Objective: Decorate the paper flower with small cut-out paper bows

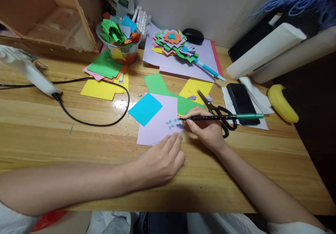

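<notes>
My right hand [206,130] is closed round a slim black felt-tip pen [225,117] with coloured dots and a green end. The pen's tip is at the right part of a lilac sheet of paper [151,134], beside several small teal bow-like marks [171,126]. Fingers stretched out, my left hand [166,158] lies on the lower edge of that sheet and holds nothing. A blue paper piece [145,108] overlaps the sheet's upper left. Black-handled scissors [205,101] lie just behind my right hand, next to green paper [187,104] and yellow paper [201,87].
Behind are a layered paper flower [172,40], a clear tub of scraps [123,54] and stacked coloured paper [103,66]. A black cable [99,125] loops from a white device [39,76] at left. On the right lie a dark phone-like object [243,103] and a banana [282,103].
</notes>
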`<act>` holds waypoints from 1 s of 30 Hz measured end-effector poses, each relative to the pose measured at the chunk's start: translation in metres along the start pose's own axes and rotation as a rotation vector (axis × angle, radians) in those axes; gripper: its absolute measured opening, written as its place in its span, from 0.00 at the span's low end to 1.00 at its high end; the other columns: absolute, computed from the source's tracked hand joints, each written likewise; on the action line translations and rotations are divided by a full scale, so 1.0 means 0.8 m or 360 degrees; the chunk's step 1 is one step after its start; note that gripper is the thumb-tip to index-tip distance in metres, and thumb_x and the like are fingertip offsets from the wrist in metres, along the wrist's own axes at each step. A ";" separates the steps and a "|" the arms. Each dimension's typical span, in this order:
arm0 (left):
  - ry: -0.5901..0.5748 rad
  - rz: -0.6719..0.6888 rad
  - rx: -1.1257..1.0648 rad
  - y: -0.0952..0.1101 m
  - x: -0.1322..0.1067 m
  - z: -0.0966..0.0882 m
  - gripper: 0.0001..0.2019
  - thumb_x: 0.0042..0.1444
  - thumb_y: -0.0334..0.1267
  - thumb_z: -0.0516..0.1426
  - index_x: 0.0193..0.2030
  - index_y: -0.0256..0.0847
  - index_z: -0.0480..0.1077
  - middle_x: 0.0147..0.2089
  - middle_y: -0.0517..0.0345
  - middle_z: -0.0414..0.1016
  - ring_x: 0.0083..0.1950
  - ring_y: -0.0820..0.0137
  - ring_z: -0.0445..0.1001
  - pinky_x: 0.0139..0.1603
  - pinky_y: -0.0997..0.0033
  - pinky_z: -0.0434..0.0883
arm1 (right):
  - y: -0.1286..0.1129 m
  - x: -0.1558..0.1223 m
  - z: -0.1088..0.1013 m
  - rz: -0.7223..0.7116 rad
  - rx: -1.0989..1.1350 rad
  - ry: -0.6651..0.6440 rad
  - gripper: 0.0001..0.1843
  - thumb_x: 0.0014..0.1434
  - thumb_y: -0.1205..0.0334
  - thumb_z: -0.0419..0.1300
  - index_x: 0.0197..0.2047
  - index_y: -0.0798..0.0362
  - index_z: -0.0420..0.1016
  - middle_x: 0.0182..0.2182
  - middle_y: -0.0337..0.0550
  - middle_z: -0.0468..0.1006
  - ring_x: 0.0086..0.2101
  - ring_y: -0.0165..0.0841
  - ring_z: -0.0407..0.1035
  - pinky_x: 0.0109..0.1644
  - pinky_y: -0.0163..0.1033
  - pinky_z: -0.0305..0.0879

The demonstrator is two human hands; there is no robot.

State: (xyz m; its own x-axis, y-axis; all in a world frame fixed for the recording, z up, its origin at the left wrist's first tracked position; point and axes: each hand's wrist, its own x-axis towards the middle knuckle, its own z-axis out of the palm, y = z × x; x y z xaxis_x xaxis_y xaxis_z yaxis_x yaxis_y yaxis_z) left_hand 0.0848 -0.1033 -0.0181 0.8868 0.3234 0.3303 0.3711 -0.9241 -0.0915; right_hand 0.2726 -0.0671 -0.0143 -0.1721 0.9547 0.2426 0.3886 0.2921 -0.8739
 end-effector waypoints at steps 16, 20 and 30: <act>-0.0059 -0.0007 0.0168 0.004 -0.002 -0.006 0.13 0.58 0.35 0.48 0.43 0.25 0.66 0.47 0.33 0.72 0.48 0.56 0.72 0.46 0.61 0.69 | -0.006 -0.011 0.010 -0.0212 -0.0351 -0.0352 0.09 0.48 0.73 0.57 0.31 0.51 0.66 0.26 0.38 0.70 0.29 0.32 0.64 0.34 0.38 0.62; -0.0044 0.0003 0.0199 0.003 -0.002 -0.005 0.13 0.59 0.36 0.48 0.41 0.27 0.66 0.48 0.35 0.72 0.47 0.57 0.73 0.46 0.61 0.69 | -0.004 -0.011 0.010 -0.0220 -0.0374 -0.0349 0.08 0.48 0.73 0.57 0.31 0.51 0.65 0.26 0.38 0.70 0.29 0.32 0.64 0.34 0.38 0.62; -0.0008 0.0056 0.0273 0.002 -0.004 -0.005 0.16 0.60 0.39 0.48 0.43 0.24 0.67 0.46 0.34 0.73 0.46 0.59 0.74 0.45 0.64 0.71 | -0.005 -0.010 0.011 -0.0244 -0.0389 -0.0366 0.08 0.48 0.73 0.57 0.32 0.51 0.66 0.26 0.38 0.71 0.29 0.32 0.65 0.34 0.38 0.62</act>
State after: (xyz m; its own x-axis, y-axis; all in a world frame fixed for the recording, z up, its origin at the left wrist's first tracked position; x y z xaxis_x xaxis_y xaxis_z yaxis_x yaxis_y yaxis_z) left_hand 0.0817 -0.1069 -0.0151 0.9012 0.2931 0.3194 0.3812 -0.8866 -0.2619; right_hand 0.2648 -0.0759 -0.0166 -0.4332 0.8694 0.2376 0.5426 0.4621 -0.7015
